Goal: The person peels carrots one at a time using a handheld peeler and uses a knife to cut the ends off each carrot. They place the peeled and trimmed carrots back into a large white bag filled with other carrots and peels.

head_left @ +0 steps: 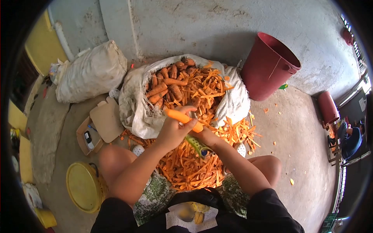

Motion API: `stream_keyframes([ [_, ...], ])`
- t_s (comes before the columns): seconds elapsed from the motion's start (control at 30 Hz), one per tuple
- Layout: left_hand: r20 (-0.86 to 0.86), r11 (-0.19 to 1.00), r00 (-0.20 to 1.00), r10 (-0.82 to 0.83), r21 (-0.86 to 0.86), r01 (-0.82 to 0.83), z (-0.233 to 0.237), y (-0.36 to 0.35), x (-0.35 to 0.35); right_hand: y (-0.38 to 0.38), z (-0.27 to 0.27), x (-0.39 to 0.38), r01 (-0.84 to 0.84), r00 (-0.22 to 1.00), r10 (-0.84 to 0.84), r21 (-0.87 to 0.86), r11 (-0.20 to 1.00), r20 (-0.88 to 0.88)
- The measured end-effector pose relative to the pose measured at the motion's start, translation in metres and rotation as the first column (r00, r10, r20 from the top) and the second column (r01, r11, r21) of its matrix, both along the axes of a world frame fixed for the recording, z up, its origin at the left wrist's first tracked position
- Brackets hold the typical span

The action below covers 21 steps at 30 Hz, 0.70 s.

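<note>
My left hand point(175, 131) is closed around a peeled, bright orange carrot point(179, 116), held slantwise above the heap of peelings. Close against the carrot's lower end is my right hand point(206, 136), its fingers largely hidden. A green handle, seemingly that of a peeler point(197, 146), sticks out beneath the right hand; its working end is hard to make out. Below both hands, long carrot peelings point(190, 167) are heaped between my legs. Just beyond, an open white woven sack point(134, 103) holds unpeeled carrots point(157, 92) along with more peelings.
A tall dark red bin point(268, 72) stands by the wall at right. Far left lies a full white sack point(93, 72), near an open cardboard box point(107, 120). A yellow lidded bucket point(85, 186) is beside my left leg. Another person point(351, 141) is at far right.
</note>
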<state>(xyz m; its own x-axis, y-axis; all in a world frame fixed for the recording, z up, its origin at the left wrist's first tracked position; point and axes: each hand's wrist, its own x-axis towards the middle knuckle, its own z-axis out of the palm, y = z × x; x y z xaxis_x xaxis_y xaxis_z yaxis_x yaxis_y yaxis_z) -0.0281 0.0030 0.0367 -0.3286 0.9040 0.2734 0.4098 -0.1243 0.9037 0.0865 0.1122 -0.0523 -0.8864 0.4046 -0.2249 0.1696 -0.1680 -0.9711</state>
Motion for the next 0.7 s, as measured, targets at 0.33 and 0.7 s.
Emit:
stream_keyframes([
  [0.33,0.527,0.966,0.841,-0.126,-0.129,0.226,0.012,-0.014,-0.034,0.046,0.026,0.01,0.45,0.893,-0.45,-0.079,0.889,0.022],
  [0.7,0.321,0.92,0.947,0.011,-0.375,0.117,-0.022,0.014,-0.013,0.009,0.08,0.008,0.104,0.953,-0.282,0.759,0.642,0.108],
])
